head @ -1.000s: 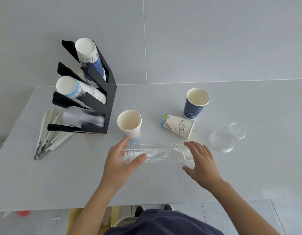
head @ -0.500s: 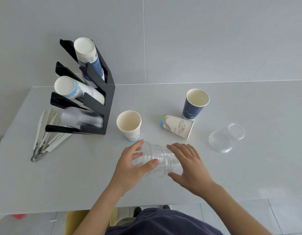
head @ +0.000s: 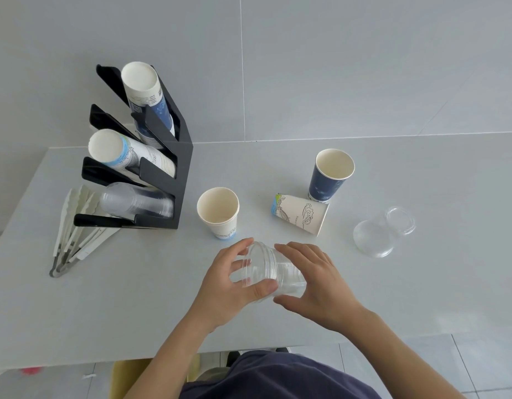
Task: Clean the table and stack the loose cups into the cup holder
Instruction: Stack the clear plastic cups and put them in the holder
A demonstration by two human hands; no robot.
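My left hand [head: 228, 286] and my right hand [head: 315, 283] both grip nested clear plastic cups [head: 270, 269], held on their side just above the table's front middle. A white paper cup [head: 218, 213] stands upright just behind my hands. A white wave-print cup [head: 300, 214] lies on its side to the right of it. A dark blue cup [head: 331, 175] stands upright behind that. Another clear cup [head: 382, 230] lies on its side at the right. The black cup holder [head: 165, 168] at the back left carries rows of blue, white and clear cups.
White tongs and utensils [head: 73, 228] lie fanned out left of the holder. The grey table [head: 105, 298] meets a grey tiled wall behind, and its front edge runs just below my forearms. My dark-clad lap shows under the table edge.
My hands have pushed together, sliding the two clear cups into one another so the long pair became one short nested stack. The stack tilted towards me.
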